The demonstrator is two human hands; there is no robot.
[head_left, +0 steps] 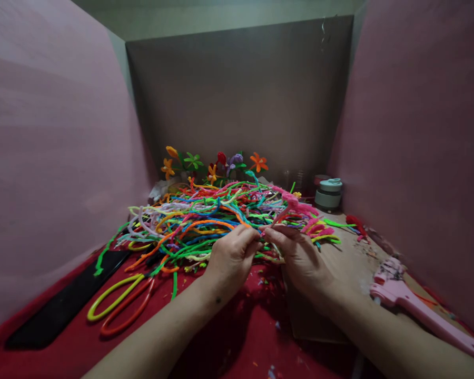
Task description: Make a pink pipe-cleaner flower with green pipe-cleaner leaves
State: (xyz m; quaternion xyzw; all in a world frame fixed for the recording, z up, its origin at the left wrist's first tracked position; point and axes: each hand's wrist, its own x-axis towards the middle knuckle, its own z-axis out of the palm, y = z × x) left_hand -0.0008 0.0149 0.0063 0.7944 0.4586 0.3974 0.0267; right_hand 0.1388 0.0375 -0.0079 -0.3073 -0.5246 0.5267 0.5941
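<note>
A big tangle of coloured pipe cleaners [205, 218] lies on the red table cover [237, 331]. My left hand [231, 258] and my right hand [300, 258] meet at the pile's near edge, fingertips pinched together. Between them they grip a thin stem with a pink fuzzy pipe-cleaner piece [294, 202] that rises up and to the right from the fingers. Both hands are closed on it.
Finished pipe-cleaner flowers [215, 163] stand at the back. A lidded jar [328, 193] sits at the back right. Yellow and orange handled scissors [120, 302] and a black strip [67, 305] lie at left. A pink tool [414, 305] lies at right. Pink walls close both sides.
</note>
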